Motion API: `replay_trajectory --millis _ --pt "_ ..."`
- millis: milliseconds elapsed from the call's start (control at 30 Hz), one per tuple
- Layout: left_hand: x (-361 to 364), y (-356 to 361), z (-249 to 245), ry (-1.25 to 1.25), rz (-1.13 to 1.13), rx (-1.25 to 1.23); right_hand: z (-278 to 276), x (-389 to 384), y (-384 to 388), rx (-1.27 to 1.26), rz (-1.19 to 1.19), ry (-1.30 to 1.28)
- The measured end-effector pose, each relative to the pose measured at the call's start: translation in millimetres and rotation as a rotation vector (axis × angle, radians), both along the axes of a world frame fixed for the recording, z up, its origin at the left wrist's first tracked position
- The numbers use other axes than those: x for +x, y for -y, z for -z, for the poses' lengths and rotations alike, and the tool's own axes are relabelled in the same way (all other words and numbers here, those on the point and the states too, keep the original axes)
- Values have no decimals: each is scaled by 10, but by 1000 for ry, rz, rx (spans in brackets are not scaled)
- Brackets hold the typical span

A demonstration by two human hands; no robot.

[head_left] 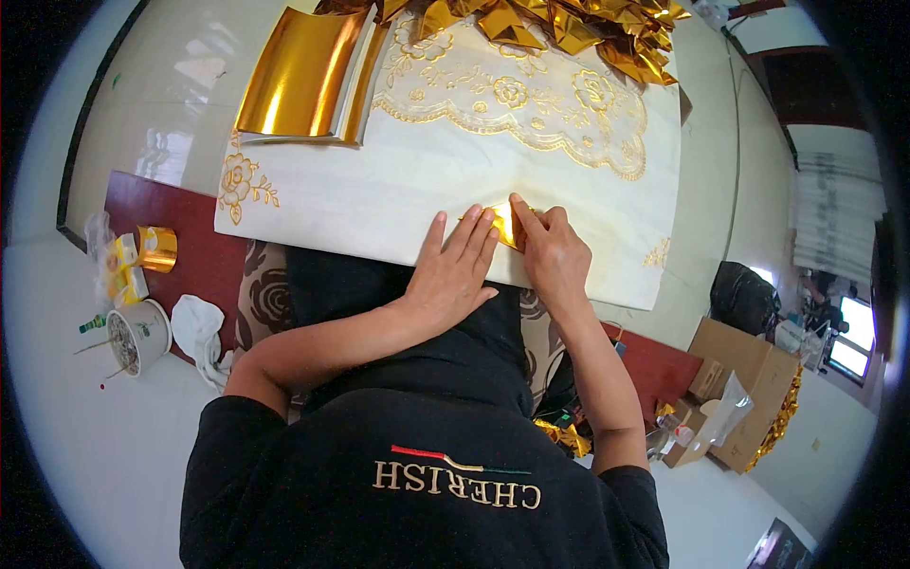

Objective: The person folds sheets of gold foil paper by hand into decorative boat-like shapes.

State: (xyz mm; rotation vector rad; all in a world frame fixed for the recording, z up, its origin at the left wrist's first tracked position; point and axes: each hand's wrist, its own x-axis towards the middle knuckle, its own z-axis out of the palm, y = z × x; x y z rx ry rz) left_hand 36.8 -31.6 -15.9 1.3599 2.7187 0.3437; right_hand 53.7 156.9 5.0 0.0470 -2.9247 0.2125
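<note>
A small piece of shiny gold foil paper (504,226) lies on the white tablecloth near the table's front edge. My left hand (450,275) rests flat at its left side, fingers stretched out and fingertips touching the paper. On the right, my right hand (557,254) has its index finger pressed along the paper's edge and its other fingers curled in. Its thumb and part of the paper are hidden. Further left on the table is a stack of gold foil sheets (296,76), slightly curved. Folded gold foil pieces (569,33) are heaped at the far edge.
The tablecloth (455,171) has gold flower embroidery and a lace panel. At left, a white bin (137,339) and a gold roll (156,248) stand near a white cloth (197,327). Cardboard boxes (744,384) and a black bag (744,294) are at right.
</note>
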Motion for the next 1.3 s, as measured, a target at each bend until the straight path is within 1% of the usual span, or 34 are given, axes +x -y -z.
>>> replay_trajectory --millis 167,267,367,400,500,533,600,767,867,967,1067,1100,1167,1200,1300 --pt "-18 29 17 -11 6 29 47 32 -95 -87 66 -11" --pt "-100 73 43 -7 38 49 9 198 -206 -266 146 -17" --pt "-167 117 35 20 73 110 0 371 -178 -354 81 -48" --pt "-176 133 26 34 83 134 -16 420 -172 -355 59 -6" --pt "-156 178 22 51 81 254 -40 485 -59 -374 -14 -48" --pt "-148 203 30 50 83 297 -41 518 -40 -367 -7 -10" --pt "-142 271 60 47 86 382 -58 545 -22 -337 -68 -15" --pt "-169 366 101 -13 118 484 -143 574 -19 -232 -164 -3" --pt "-175 382 143 -14 122 512 -90 594 -52 -217 -170 -20" --pt "-194 388 125 54 101 572 -59 607 -83 -288 -211 -24" --pt "-271 348 23 118 36 621 -113 558 -113 -346 -190 -83" --pt "-312 315 -31 133 9 633 -131 525 -148 -415 -154 -80" --pt "-396 206 -194 278 -106 638 -175 430 -237 -551 -78 -75" --pt "-442 130 -245 348 -159 642 -229 372 -258 -615 21 -32" --pt "-593 -98 -209 402 -222 700 -183 151 -361 -931 274 -43"
